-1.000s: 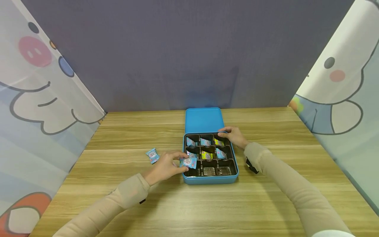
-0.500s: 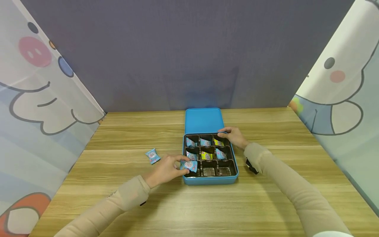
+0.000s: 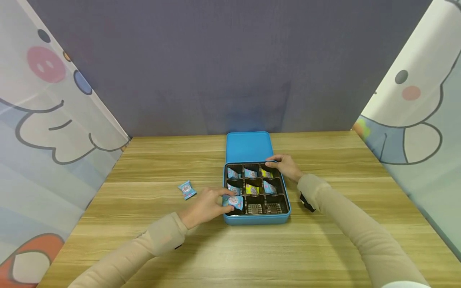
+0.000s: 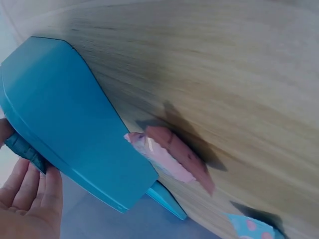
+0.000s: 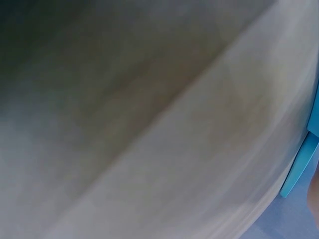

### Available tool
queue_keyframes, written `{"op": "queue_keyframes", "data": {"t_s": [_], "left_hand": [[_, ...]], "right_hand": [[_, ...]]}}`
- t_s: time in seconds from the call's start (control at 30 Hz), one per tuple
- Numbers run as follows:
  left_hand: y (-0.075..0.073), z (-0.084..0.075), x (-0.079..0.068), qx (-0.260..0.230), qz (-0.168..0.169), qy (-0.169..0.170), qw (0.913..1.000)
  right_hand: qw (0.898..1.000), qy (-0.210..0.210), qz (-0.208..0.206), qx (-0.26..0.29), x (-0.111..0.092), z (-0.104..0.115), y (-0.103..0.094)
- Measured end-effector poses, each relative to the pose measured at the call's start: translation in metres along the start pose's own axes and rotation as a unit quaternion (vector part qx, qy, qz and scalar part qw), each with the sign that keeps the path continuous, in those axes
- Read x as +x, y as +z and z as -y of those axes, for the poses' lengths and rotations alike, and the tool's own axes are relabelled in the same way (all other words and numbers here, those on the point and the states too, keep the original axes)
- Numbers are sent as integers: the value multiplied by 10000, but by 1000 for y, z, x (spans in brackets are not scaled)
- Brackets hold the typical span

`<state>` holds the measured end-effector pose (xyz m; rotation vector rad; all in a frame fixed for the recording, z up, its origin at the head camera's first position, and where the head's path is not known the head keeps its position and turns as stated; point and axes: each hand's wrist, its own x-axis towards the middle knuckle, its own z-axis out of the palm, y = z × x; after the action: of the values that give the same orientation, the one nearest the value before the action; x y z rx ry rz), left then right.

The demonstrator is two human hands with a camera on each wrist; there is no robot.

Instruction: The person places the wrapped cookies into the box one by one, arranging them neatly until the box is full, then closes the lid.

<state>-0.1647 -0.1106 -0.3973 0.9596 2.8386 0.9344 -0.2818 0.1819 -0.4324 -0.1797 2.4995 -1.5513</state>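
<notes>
The packet in my fingers has slid a little rightward and toward me over the last second, further over the front left compartment; my left hand [image 3: 206,205] came with it, thumb and forefinger pinching that small blue, pillow-shaped wrapped sweet [image 3: 233,201] by its ends, just above its slot.

Near me lies the wood-grain tabletop [image 3: 259,256]; left of my hand a second blue wrapped sweet [image 3: 187,190] lies loose, and my left wrist view shows a pink wrapped packet [image 4: 169,157] on the table beside the box. The blue rounded-corner box [image 3: 257,220] has a dark plastic nine-compartment insert [image 3: 255,206]; its front middle and right slots are bare, while the two rows beyond hold six sweets, four blue, two yellow [image 3: 252,189].

At the far right corner my right hand [image 3: 287,167] pinches the rim, thumb inside; behind it the flat blue lid [image 3: 249,147] lies back.

I judge that letting go too early could leave the sweet astride the divider or the side rim; knuckles dropping low could nudge the neighbour behind; a slack right hand might let the box skid.
</notes>
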Motion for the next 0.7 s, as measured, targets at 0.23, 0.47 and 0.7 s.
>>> {"op": "queue_keyframes", "data": {"t_s": [0.23,0.47,0.7], "left_hand": [[4,-3,2,91,34,52,9999],[3,-8,5,376,183,170,9990],[8,-6,5,365,-9,282,9989]], "right_hand": [[10000,-54,-20,11,0,0,0],[10000,23,0,72,-1,0,0],[10000,46,21,27,2,-2,-1]]}}
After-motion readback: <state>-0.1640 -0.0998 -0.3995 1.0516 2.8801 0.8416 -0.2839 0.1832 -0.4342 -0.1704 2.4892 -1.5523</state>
